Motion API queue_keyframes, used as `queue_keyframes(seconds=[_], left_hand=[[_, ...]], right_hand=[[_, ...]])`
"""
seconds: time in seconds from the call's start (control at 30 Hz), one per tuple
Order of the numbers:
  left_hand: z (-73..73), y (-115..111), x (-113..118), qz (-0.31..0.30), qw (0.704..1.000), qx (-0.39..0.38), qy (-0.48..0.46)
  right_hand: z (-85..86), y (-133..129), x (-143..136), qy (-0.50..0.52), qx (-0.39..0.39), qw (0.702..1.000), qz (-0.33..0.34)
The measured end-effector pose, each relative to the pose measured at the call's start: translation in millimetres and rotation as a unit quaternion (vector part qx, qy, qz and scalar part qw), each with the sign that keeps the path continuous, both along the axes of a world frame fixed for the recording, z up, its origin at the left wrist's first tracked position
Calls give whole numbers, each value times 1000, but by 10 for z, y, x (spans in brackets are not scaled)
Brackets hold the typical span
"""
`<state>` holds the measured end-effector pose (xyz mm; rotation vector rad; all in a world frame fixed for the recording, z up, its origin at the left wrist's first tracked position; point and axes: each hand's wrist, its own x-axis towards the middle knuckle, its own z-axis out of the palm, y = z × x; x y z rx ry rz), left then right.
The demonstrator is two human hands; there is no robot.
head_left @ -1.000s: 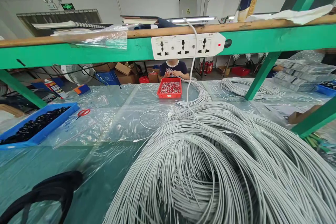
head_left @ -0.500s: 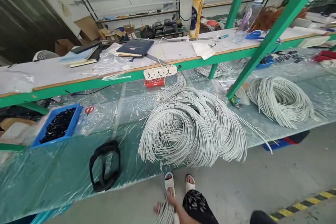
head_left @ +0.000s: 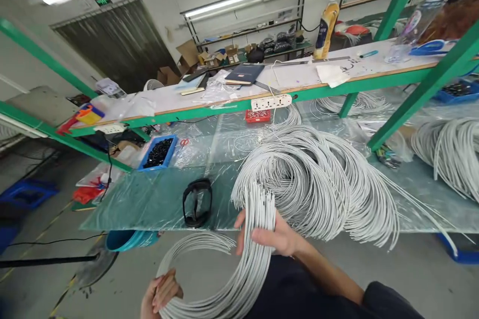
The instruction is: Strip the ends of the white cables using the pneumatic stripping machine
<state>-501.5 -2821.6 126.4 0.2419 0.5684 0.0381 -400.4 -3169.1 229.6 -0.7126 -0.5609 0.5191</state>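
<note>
Currently holding a bundle of grey cables (head_left: 252,271) w/ both hands, out in front of the bench edge, above the floor. Clenching the bundle's lower-left bend in L hand (head_left: 164,291). Grasping it nr one set of ends in R hand (head_left: 275,237), thumb across the front, fingertips showing at the far side; aiming those ends up toward the bench (head_left: 149,204). Can see the other ends curving round from L hand to nr R hand. Can also see, on the bench: big heap of coiled cables (head_left: 318,184) just behind the raised ends; black strap loop (head_left: 194,221) to its left, nr the front edge; farther back, blue tray (head_left: 171,153) w/ small black parts, red scissors (head_left: 184,142) beside it.
</note>
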Motion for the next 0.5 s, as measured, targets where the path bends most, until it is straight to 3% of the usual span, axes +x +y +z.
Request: queue_keyframes(seconds=[0.17, 0.3, 0.5], left_hand=[[-137, 10, -19, 12, 1000, 3, -7], [-195, -37, -91, 35, 999, 17, 0], [-152, -39, -201, 43, 998, 34, 25]], right_hand=[[142, 121, 21, -139, -47, 989, -12], [146, 99, 69, -142, -70, 987, -11], [108, 121, 107, -130, -75, 989, 12]])
